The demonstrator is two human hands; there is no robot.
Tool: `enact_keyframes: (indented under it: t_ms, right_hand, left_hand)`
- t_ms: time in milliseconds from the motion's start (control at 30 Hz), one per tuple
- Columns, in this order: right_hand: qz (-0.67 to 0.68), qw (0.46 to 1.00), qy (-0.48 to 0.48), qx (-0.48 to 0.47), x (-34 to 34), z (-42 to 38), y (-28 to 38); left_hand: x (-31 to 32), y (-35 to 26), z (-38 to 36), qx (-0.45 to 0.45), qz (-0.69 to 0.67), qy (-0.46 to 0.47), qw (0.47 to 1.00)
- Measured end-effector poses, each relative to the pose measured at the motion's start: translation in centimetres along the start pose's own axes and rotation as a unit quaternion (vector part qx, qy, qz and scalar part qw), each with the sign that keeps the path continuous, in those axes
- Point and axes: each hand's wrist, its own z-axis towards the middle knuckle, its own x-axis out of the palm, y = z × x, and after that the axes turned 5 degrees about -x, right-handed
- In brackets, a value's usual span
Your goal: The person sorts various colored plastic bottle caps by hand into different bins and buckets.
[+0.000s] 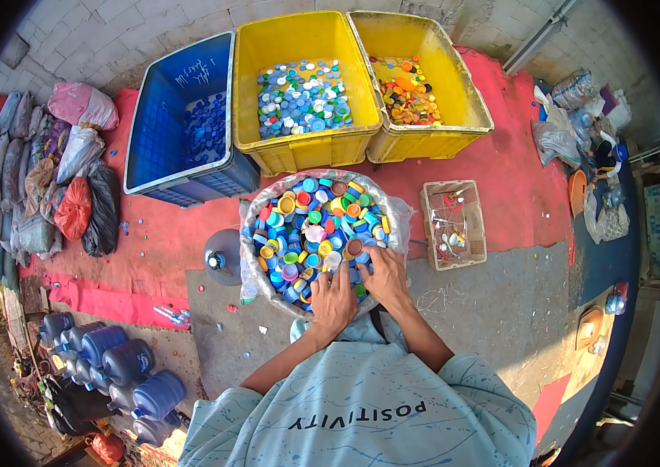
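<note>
A round tub lined with a pale plastic sack [247,257] stands right in front of me, heaped with bottle caps [310,214] in blue, green, yellow, orange, red and white. My left hand [334,297] reaches over its near side, fingers stretched forward onto the caps, beside a whitish cap [332,261]. To its right, my right hand [387,274] rests at the heap's edge. Its fingers are apart and bent toward the middle, close to a brown cap [355,247]. Neither hand visibly grips a cap, though the fingertips are partly hidden among them.
Beyond the tub stand a blue crate [182,180] and two yellow crates [306,148] [431,140], each holding sorted caps. A beige basket [453,263] with small items sits right. Left are a large bottle [223,261], stuffed bags [100,206] and several water jugs [127,362].
</note>
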Motion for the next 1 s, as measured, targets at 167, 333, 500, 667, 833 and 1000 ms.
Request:
enact_keyframes:
  t_ms: [167,333,500,667,833,1000]
  right_hand:
    - [0.158,0.982,-0.042,0.094,-0.1,0.4,-0.5]
    - [0.173,0.979,0.001,0.111,0.1,0.4,-1.0]
    - [0.123,0.99,-0.013,0.066,0.4,0.5,-0.4]
    - [0.131,0.988,-0.037,0.067,0.8,0.7,-0.9]
    - [0.061,0.998,-0.004,-0.017,-0.4,1.4,0.8]
    - [0.015,0.999,0.025,-0.038,0.0,1.4,1.8]
  left_hand:
    - [0.2,1.5,1.5,-0.013,0.006,0.014,1.0]
    - [0.3,2.2,1.3,0.011,0.003,0.006,1.0]
    - [0.5,2.2,1.6,-0.029,-0.044,-0.014,0.999]
    - [-0.3,2.2,1.9,-0.098,-0.135,-0.05,0.985]
    - [-2.0,3.5,3.1,-0.271,-0.528,-0.007,0.805]
    - [-4.6,5.2,3.7,-0.327,-0.807,0.015,0.492]
